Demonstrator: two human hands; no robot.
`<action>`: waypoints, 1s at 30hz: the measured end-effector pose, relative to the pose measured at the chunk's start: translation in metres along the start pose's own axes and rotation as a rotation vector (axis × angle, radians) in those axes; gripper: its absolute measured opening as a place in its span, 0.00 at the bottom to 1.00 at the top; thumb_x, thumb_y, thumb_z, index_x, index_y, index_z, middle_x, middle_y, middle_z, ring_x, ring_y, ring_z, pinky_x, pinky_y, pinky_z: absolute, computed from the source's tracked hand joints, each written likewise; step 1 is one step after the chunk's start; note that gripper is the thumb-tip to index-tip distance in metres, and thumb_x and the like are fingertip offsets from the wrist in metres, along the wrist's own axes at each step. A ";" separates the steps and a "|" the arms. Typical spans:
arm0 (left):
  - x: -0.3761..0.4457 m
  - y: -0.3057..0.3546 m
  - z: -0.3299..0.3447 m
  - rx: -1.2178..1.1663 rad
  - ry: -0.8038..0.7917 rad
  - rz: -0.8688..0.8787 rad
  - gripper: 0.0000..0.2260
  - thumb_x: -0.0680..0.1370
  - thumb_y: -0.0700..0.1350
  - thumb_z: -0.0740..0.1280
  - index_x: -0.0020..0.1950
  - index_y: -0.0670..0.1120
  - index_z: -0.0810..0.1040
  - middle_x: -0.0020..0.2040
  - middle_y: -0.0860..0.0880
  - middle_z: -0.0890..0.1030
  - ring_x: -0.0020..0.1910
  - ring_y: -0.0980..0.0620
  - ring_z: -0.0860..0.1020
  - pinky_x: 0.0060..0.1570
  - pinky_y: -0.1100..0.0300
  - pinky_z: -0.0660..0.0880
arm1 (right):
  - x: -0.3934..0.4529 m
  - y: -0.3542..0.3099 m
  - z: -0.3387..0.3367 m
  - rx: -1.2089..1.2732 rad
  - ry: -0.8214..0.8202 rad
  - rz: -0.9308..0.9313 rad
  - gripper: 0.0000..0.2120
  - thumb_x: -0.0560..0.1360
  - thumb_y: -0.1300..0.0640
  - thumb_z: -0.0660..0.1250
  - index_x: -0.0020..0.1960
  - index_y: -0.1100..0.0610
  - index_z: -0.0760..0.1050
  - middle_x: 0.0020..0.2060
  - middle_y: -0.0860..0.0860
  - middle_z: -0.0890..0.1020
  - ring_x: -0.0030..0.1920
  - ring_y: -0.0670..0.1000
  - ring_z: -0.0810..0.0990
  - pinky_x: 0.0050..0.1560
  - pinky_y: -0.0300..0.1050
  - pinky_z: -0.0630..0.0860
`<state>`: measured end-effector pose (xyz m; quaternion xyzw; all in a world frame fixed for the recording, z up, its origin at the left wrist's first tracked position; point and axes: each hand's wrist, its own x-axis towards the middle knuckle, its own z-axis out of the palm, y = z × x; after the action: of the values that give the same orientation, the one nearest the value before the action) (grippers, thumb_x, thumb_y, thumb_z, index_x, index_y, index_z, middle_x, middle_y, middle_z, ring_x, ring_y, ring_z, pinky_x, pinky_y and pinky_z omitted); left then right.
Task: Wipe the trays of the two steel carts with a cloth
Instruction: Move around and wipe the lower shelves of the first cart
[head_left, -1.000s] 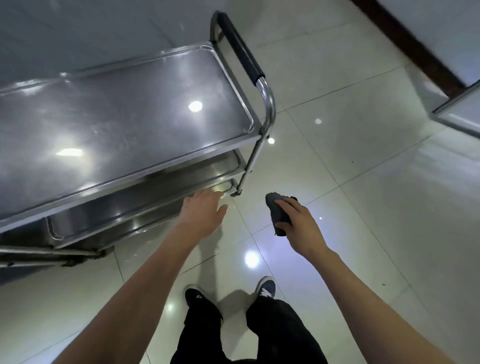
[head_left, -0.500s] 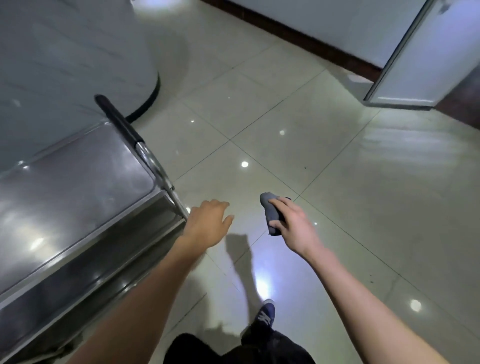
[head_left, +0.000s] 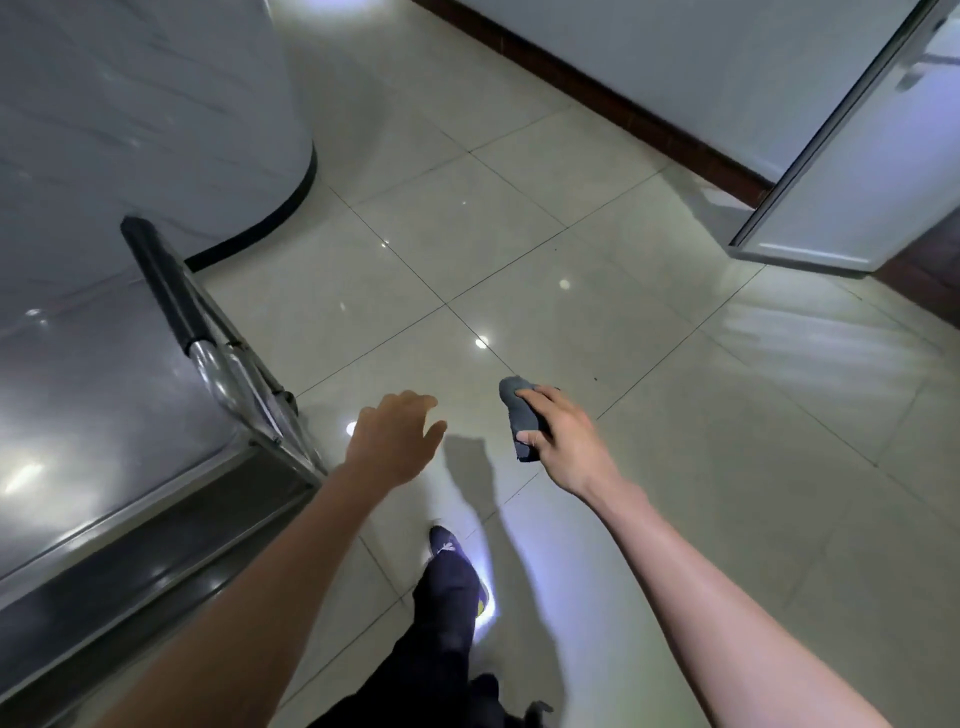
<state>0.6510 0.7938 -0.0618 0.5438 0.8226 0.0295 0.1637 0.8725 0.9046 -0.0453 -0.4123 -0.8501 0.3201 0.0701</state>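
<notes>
Glossy tile floor (head_left: 597, 249) beside steel cart (head_left: 104, 395); right hand (head_left: 563, 441) grips cloth (head_left: 519, 410).

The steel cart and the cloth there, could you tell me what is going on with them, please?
A person walks across the tiled floor beside a steel cart. The right hand grips a bunched dark cloth, held in the air away from the cart. The left hand is open and holds nothing. Nothing touches the cart's top tray.

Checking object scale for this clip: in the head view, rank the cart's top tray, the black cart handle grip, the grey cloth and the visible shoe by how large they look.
1. top tray, cut off by the frame edge
2. black handle grip
3. grey cloth and shoe: look alike, and both are partly hidden, the cloth by the right hand, so unranked.
</notes>
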 end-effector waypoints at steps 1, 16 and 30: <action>0.015 -0.003 -0.002 -0.009 0.004 -0.011 0.19 0.82 0.57 0.59 0.71 0.53 0.72 0.67 0.52 0.76 0.66 0.48 0.73 0.63 0.49 0.69 | 0.019 0.001 -0.002 -0.008 -0.012 -0.016 0.26 0.76 0.59 0.69 0.72 0.52 0.70 0.70 0.51 0.72 0.67 0.58 0.70 0.65 0.53 0.69; 0.211 -0.052 -0.081 -0.146 0.069 -0.112 0.18 0.82 0.56 0.59 0.70 0.52 0.73 0.64 0.51 0.78 0.62 0.48 0.76 0.60 0.51 0.72 | 0.248 -0.009 -0.070 -0.090 -0.020 -0.091 0.26 0.77 0.57 0.68 0.74 0.51 0.68 0.72 0.46 0.69 0.66 0.54 0.70 0.66 0.50 0.68; 0.414 -0.130 -0.144 -0.058 0.066 -0.269 0.20 0.83 0.57 0.57 0.73 0.53 0.70 0.69 0.51 0.76 0.65 0.48 0.75 0.61 0.50 0.71 | 0.537 -0.036 -0.070 -0.005 -0.131 -0.235 0.26 0.76 0.59 0.69 0.72 0.50 0.71 0.70 0.44 0.71 0.65 0.50 0.71 0.64 0.44 0.69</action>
<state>0.3458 1.1344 -0.0533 0.4225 0.8917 0.0489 0.1545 0.5267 1.3229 -0.0460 -0.2883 -0.8960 0.3339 0.0504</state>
